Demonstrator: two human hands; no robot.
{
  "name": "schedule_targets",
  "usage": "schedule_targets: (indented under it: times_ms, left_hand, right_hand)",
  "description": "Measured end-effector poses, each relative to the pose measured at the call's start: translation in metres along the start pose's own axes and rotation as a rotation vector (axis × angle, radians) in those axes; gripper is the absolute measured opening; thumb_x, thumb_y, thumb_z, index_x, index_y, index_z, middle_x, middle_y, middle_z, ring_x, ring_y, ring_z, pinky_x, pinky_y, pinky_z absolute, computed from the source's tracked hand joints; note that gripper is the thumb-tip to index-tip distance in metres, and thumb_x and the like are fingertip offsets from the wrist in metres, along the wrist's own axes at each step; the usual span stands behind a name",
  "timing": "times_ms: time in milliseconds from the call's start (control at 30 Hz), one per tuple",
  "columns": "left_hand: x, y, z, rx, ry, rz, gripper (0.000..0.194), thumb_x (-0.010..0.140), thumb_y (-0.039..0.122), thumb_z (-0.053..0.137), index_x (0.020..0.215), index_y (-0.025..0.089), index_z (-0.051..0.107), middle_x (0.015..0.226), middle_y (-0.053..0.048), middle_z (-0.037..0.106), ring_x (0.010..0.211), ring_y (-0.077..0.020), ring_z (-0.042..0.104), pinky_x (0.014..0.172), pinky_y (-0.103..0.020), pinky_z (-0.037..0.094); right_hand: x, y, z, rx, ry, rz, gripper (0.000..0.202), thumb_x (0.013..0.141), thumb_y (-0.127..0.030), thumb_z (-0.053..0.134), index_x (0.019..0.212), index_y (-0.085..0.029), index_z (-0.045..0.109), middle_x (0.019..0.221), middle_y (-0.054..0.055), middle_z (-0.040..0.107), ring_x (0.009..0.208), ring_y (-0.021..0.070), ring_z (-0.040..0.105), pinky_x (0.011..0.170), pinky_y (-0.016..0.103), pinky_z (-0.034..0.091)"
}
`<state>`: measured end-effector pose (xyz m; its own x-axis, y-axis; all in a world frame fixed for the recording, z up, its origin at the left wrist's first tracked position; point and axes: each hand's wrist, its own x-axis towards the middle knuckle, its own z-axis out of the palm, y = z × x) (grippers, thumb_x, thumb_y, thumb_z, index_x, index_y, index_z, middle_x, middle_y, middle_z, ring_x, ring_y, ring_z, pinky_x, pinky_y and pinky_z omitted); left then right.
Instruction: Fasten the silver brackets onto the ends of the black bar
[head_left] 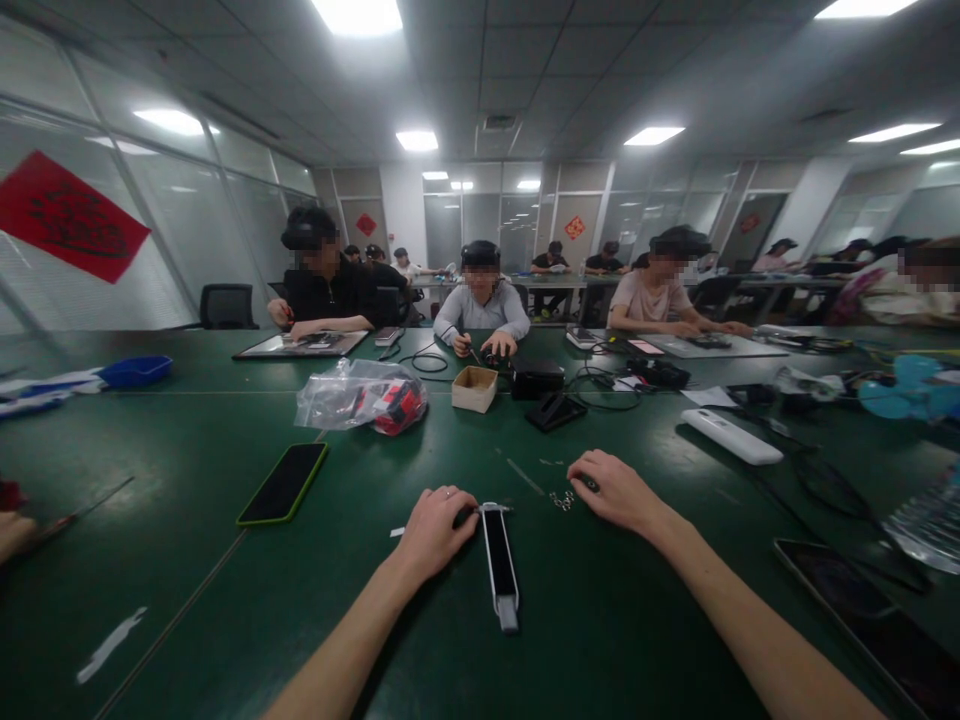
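Note:
My left hand (436, 532) rests on the green table with its fingers curled. Its thumb and fingertips meet at the upper end of a long narrow device with a white rim, black middle and grey tip (501, 565). What those fingers pinch, if anything, is too small to make out. A thin bit of metal shows at the device's top end. Farther right, my right hand (613, 488) has its fingers bent down beside a small heap of metal rings (561, 501). Its fingertips are close together at the heap's edge, and anything between them is hidden.
A green-edged phone (285, 485) lies left, with a plastic bag (360, 395) beyond it. Ahead stand a small open box (474, 388) and a black box (537, 379). A white case (731, 436), cables and a dark tablet (870, 620) lie right. Co-workers (481, 305) sit opposite.

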<state>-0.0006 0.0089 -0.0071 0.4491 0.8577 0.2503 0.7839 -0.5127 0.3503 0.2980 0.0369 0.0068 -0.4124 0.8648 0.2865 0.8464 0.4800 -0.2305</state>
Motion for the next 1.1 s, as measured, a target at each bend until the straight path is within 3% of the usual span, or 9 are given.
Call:
schedule_targets:
  times_ms: [233,533,1100]
  left_hand:
    - [0.000,0.000,0.001,0.010,0.002,-0.008,0.018,0.087,0.028,0.048,0.094,0.022,0.064,0.093,-0.003,0.065,0.088,-0.0178,0.056,0.077,-0.030,0.039]
    - [-0.001,0.001,-0.002,-0.002,-0.012,0.003,0.020,0.087,0.027,0.049,0.100,0.023,0.064,0.096,-0.003,0.065,0.090,-0.0182,0.056,0.078,-0.031,0.039]
    - [-0.002,0.001,-0.002,0.027,-0.009,-0.023,0.021,0.084,0.025,0.052,0.101,0.023,0.063,0.098,-0.004,0.065,0.092,-0.0194,0.056,0.078,-0.032,0.038]
  right_hand:
    - [-0.001,0.002,0.002,-0.007,-0.149,-0.052,0.020,0.081,-0.022,0.048,0.086,-0.023,0.067,0.088,0.005,0.061,0.084,0.0185,0.054,0.076,0.034,0.042]
    - [-0.001,0.005,0.007,-0.007,-0.165,-0.030,0.018,0.082,-0.024,0.048,0.082,-0.023,0.067,0.085,0.004,0.062,0.082,0.0188,0.055,0.072,0.032,0.042]
    - [-0.002,-0.018,0.003,-0.103,-0.243,0.106,0.015,0.073,-0.028,0.051,0.063,-0.020,0.060,0.069,0.006,0.062,0.068,0.0203,0.055,0.066,0.033,0.038]
